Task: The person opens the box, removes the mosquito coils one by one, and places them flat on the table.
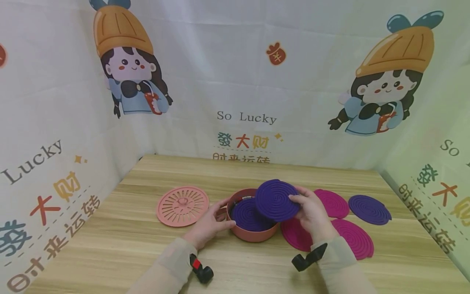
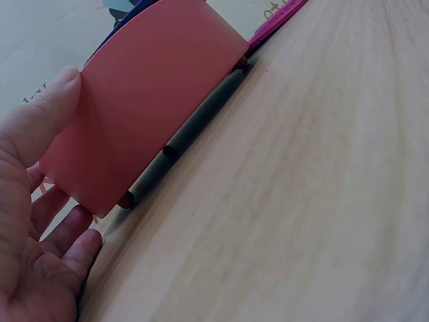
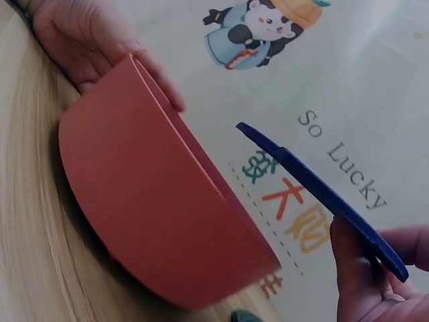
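My left hand (image 1: 208, 225) grips the left side of a round salmon-pink mosquito coil holder (image 1: 253, 235), which stands on small feet. Its thumb (image 2: 53, 107) presses the outer wall in the left wrist view. Inside the holder lies a dark blue mosquito coil (image 1: 245, 216). Between thumb and fingers, my right hand (image 1: 315, 214) pinches another dark blue mosquito coil (image 1: 277, 200), tilted above the holder's right rim. That coil shows edge-on in the right wrist view, apart from the holder wall (image 3: 147, 194).
A pink slotted lid (image 1: 176, 218) with a knob lies left of the holder. To the right are magenta coils (image 1: 334, 204), one partly under my right hand, and a dark blue coil (image 1: 370, 209). Printed cloth (image 1: 235, 81) hangs behind the wooden table (image 1: 121, 245).
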Available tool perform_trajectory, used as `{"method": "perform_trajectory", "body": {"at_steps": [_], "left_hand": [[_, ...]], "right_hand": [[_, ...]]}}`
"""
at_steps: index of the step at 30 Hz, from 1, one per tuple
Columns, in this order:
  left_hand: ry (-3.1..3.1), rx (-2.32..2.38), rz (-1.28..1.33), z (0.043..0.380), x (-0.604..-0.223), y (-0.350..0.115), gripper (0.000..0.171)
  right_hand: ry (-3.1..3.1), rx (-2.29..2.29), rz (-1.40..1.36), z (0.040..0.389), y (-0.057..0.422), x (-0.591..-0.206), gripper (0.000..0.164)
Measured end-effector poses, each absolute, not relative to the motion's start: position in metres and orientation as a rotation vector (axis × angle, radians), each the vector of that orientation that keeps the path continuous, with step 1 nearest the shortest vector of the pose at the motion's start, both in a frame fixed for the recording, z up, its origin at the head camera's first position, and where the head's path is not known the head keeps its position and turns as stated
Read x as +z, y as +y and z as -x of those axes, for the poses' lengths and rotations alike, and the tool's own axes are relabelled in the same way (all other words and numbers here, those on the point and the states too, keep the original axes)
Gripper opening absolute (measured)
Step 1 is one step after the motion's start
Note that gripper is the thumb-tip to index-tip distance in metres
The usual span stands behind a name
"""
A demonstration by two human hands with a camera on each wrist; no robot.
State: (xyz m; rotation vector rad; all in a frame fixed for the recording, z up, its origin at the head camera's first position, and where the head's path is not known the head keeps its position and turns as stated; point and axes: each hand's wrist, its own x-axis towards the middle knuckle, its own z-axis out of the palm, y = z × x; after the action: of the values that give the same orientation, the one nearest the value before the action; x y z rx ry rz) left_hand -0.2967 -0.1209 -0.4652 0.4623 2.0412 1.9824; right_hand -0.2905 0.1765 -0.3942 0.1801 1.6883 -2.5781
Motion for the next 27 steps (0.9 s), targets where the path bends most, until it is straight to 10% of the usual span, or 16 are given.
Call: {"method": "perform_trajectory", "body": {"at_steps": [27], "left_hand": [[2.073,1.963,-0.437,0.296,-0.465,-0.122,0.08]], "right_hand": [[1.367,-2.844,-0.187,0.257,0.297,-0.413,0.027]]}}
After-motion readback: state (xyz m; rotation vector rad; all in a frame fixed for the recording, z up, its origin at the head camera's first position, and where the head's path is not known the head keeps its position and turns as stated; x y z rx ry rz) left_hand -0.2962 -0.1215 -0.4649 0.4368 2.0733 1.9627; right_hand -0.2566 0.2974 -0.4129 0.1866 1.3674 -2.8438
